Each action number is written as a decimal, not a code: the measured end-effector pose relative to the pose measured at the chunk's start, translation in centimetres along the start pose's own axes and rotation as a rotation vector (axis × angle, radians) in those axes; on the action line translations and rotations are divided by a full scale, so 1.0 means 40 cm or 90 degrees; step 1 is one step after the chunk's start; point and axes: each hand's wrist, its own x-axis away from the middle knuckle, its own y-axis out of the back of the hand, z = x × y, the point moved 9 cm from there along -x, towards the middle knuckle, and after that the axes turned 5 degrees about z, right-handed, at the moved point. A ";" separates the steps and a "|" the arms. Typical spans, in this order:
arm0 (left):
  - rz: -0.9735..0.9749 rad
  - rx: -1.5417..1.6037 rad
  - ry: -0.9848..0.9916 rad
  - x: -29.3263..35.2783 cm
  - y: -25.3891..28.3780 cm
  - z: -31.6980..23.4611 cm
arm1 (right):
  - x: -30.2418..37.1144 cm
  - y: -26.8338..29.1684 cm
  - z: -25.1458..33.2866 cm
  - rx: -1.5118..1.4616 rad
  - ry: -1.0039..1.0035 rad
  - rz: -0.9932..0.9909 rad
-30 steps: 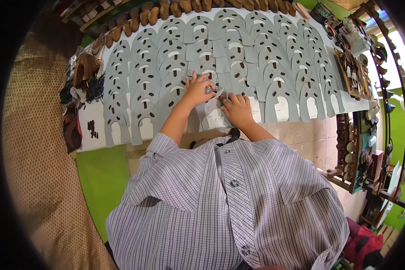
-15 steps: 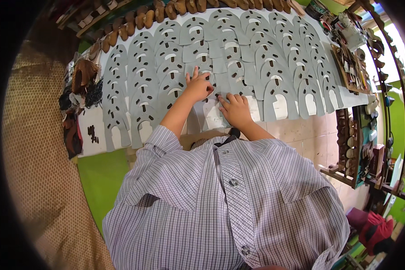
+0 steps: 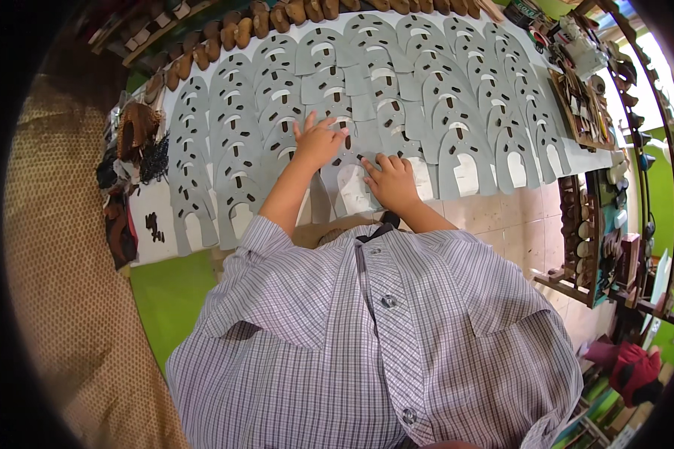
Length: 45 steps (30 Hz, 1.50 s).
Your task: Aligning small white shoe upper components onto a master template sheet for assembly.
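Rows of overlapping grey U-shaped shoe-upper pieces cover the white table, and each bears small dark brown strips. My left hand is over the near middle rows with its fingers spread, just left of a dark strip on one grey piece. My right hand rests at that piece's near right side, fingers stretched out and fingertips touching it beside another small strip. I see nothing held in either hand. A small pile of loose dark strips lies at the table's near left.
Brown shoe lasts line the far edge. Dark and brown materials are heaped at the left end. A wooden tray of tools sits at the right end, near cans and a rack of shoes. Patterned cloth hangs on the left.
My left hand has shifted slightly left and its fingers have opened from a pinch, uncovering the dark strip on the grey piece. My right hand stays almost in place.
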 end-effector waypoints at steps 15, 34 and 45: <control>-0.115 -0.081 -0.052 0.151 0.007 -0.016 | 0.006 0.000 -0.005 -0.013 -0.018 -0.011; -0.242 -0.182 -0.165 0.162 -0.009 -0.068 | 0.006 0.007 0.000 -0.006 -0.023 -0.020; -0.208 -0.210 -0.102 0.160 -0.034 -0.045 | 0.011 0.009 -0.001 0.023 -0.022 -0.041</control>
